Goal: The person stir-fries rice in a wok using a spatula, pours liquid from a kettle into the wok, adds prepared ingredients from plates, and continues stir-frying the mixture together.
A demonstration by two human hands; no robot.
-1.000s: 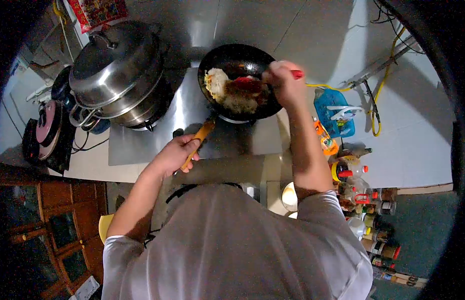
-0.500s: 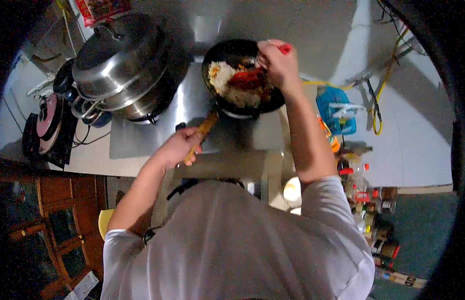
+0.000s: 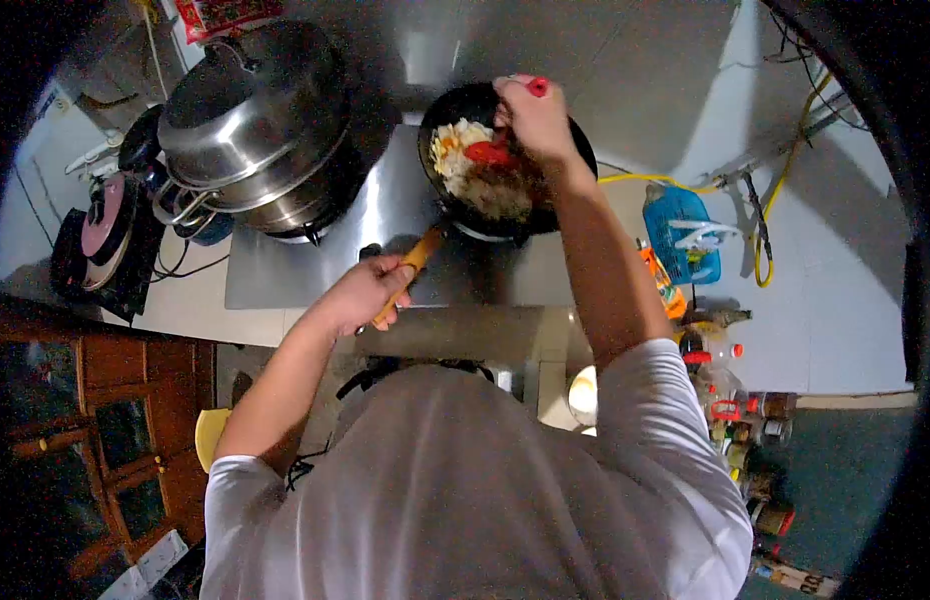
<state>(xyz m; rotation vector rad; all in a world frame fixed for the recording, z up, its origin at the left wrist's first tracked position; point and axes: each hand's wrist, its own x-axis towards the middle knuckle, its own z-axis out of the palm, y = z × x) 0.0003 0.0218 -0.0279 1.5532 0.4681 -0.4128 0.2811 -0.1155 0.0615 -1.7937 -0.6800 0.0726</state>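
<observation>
The left hand is closed around the wok's wooden handle; the right hand grips a red-ended utensil over the wok.

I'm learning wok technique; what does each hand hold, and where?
Left hand: the wok, by its wooden handle. Right hand: red utensil, near its top end.

The food lies in the wok, right of the lidded pot.

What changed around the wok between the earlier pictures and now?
The right hand moved left and toward the far side of the wok; its red utensil shifted left. The left hand kept hold of the wooden handle; the lidded pot stayed put.
</observation>
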